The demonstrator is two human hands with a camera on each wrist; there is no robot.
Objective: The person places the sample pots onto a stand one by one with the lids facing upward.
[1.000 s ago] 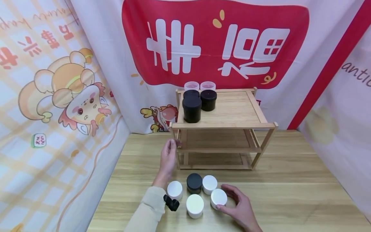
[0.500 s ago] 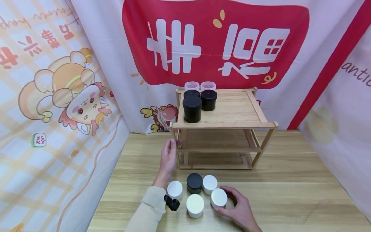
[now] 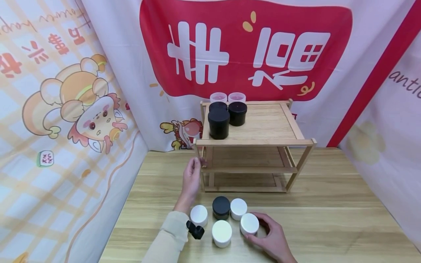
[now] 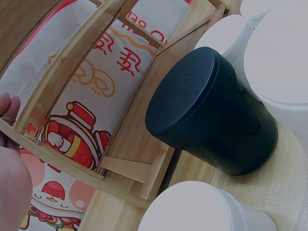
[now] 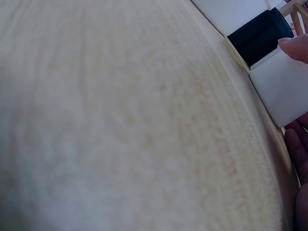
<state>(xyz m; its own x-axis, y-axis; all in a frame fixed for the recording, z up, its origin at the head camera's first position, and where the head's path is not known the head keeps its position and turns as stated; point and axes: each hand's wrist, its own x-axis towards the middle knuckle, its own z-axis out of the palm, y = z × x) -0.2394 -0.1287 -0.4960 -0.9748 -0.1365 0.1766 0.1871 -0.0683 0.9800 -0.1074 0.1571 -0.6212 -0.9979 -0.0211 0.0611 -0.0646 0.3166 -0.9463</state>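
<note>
My right hand (image 3: 271, 237) holds a white lidded jar (image 3: 249, 223), thumb on the near side and fingers round the far side. The right wrist view shows the same jar (image 5: 281, 84) upright on the table between thumb and fingers. My left hand (image 3: 191, 179) grips the left front post of a three-tier wooden shelf (image 3: 253, 142); its fingers pass behind the post in the left wrist view. Between the hands stand a black jar (image 3: 221, 207), a white jar (image 3: 238, 209) behind the held one, another white jar (image 3: 198, 215) by the left wrist, and a taller white jar (image 3: 222, 233) in front.
On the shelf's top left stand several black jars (image 3: 218, 124), with two pale pink-topped jars (image 3: 236, 97) behind them. Both lower tiers (image 3: 246, 157) lie under the top board. Printed cloth (image 3: 115, 73) hangs at the back and sides of the wooden table (image 3: 332, 204).
My right thumb has slid slightly down along the near side of the white jar. The left hand and the jars stay where they were.
</note>
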